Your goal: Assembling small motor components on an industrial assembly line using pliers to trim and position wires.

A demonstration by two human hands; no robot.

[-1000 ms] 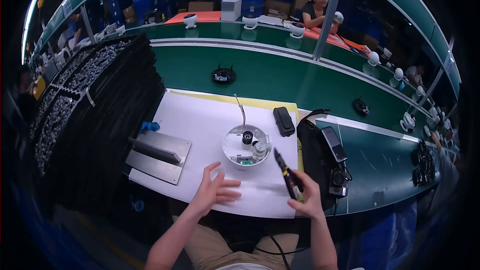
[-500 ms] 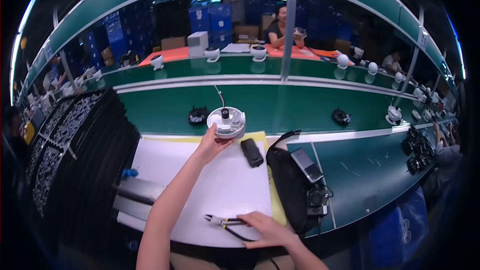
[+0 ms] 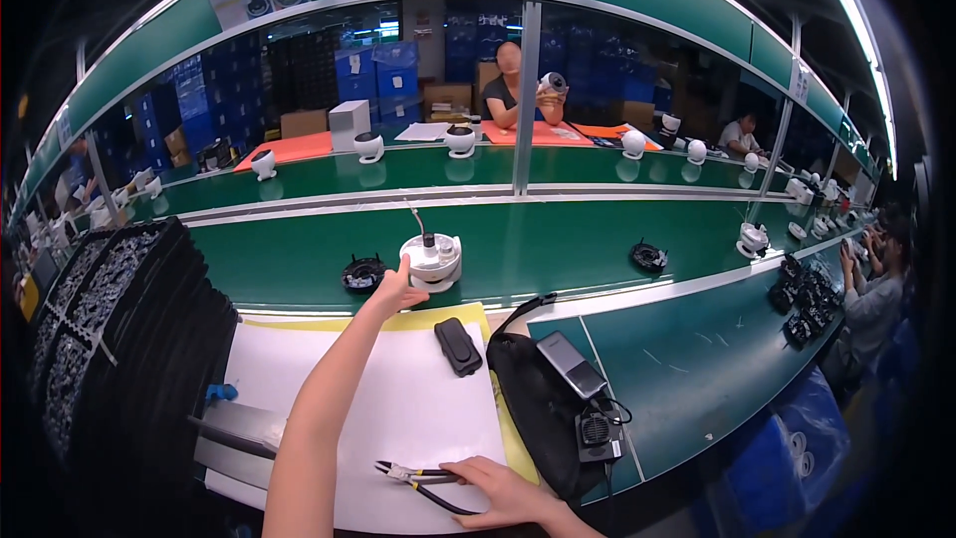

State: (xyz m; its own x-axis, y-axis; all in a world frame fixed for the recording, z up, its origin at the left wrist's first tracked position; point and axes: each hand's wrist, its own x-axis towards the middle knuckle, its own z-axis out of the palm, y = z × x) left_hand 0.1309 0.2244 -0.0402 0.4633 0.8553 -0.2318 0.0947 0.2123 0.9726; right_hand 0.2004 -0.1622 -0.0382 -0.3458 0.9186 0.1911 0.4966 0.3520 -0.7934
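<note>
Head view: white round plastic housing sits on the green desk, just right of a black round pronged part. Left hand at its near-left side; can't tell if it's pinching. Right hand spread, thumb and fingers at the handles of black-and-yellow metal-headed pliers, jaws apart, lying on white paper.

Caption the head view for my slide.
Left hand at round white housing on green belt; right hand at diagonal cutters on white paper.
</note>
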